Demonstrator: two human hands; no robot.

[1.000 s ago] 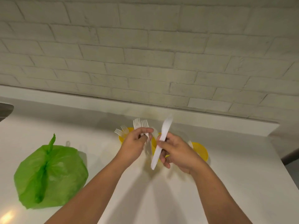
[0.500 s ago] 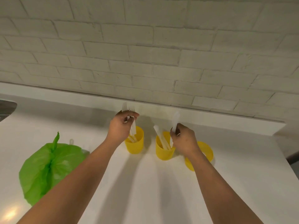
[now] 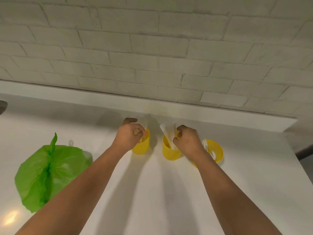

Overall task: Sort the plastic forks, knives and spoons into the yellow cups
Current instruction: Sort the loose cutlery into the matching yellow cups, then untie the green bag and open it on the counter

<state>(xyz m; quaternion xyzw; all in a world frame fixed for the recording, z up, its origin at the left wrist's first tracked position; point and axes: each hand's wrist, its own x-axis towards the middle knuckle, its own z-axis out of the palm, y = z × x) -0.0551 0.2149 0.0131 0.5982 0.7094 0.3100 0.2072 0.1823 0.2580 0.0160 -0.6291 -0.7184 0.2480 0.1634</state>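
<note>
The step in hand looks like the drop itself: both hands are at the row of three round yellow plastic cups near the back of the white counter, each over its own cup. The left hand has its fingers curled in. Forefinger and thumb are closed on a thin white plastic fork, or so I take the blurred piece to be; its upper end rises above the knuckles and its lower end goes down inside the left yellow cup. The right hand is curled too, knuckles up, with its fingertips at the rim of the middle yellow cup against the white plastic knives that lean out of it. Whether it has one pinched or only touches them I cannot tell. The right yellow cup, just beside that wrist, holds white plastic spoons. With cutlery in all three cups, the sort seems well along. The next move, as I judge it, calls for loosening the fingers so the pieces slide down, then lifting both hands straight up, since a snagged handle could tip such light cups. A knotted green plastic bag lies well apart on the left of the counter
</note>
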